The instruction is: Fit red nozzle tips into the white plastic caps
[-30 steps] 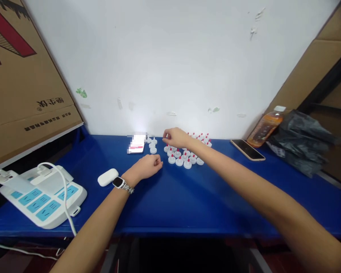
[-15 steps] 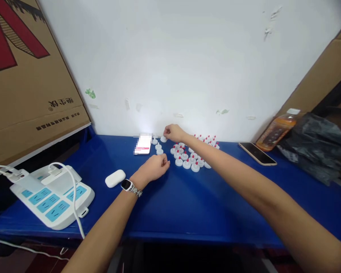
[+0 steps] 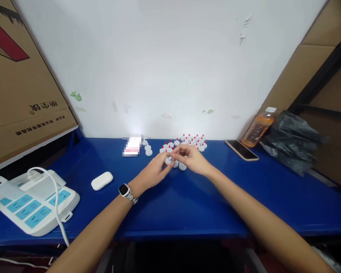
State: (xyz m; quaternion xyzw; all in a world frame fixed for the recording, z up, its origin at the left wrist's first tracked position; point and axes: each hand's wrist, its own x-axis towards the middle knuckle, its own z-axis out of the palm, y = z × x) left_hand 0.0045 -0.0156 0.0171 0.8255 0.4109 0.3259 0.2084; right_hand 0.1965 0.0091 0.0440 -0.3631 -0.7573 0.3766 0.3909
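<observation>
— Your left hand (image 3: 152, 175) and your right hand (image 3: 192, 160) meet just on the near side of the cap cluster (image 3: 191, 141), fingertips almost together.

— And between them you have one white cap (image 3: 168, 160). The fingers of both hands are closed on it, the left from one side and the right from the other. It is too small for me to tell how it is turned.

— Nor can I tell whether it rests on the blue counter (image 3: 187, 204) or is lifted a little off it. Either way, you hold it just in front of the cluster.

— The cluster itself stands at the back of the counter, close to the white wall (image 3: 165, 68): white caps with red tips, packed closely together.

— Left of the cluster, a few loose caps (image 3: 146, 148) stand apart from it, beside a blurred card (image 3: 132, 146).

— Farther left of the cluster and nearer to you lies a white case (image 3: 101, 180). Beyond that is a power strip (image 3: 31, 201) with a white cable (image 3: 55, 189). A cardboard box (image 3: 25, 87) leans above it.

— Right of the cluster a phone (image 3: 241, 150) lies flat. Past it there is an orange bottle (image 3: 255, 131), then a black bag (image 3: 292, 146).

— You wear a watch (image 3: 125, 189) on your left wrist.
</observation>
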